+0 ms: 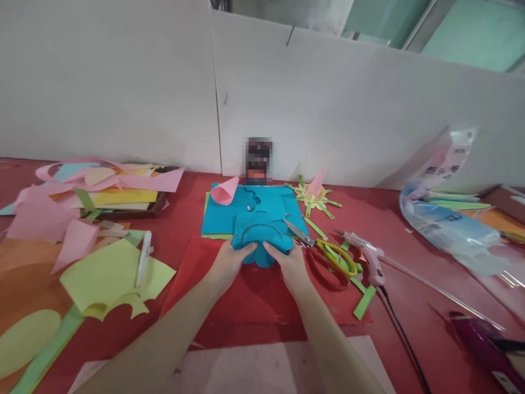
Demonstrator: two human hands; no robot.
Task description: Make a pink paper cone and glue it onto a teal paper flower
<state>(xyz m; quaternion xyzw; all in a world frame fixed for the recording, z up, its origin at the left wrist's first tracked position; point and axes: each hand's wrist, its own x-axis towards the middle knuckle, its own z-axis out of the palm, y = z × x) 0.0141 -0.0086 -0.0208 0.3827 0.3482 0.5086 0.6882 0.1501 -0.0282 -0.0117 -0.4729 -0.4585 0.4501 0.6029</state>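
A blue flower-shaped piece of paper (262, 232) with a drawn or cut curved line is held between both hands above the red sheet. My left hand (233, 256) grips its lower left edge, thumb on top. On the lower right edge is my right hand (289, 260), its thumb also on top. Behind lies a blue sheet (217, 216) with a scalloped outline, and a pink paper cone (225, 191) rests on its left corner. Yellow-handled scissors (336, 256) lie to the right of my right hand, blades towards the blue paper.
Right: a pink glue gun (371, 257) with black cord, green paper strips (364, 302), a flower with a pink cone (315, 191), a plastic bag (447, 219) and a purple tool (484, 345). Left: paper scraps (45, 210) and a white pen (143, 260). A white wall (123, 82) stands behind.
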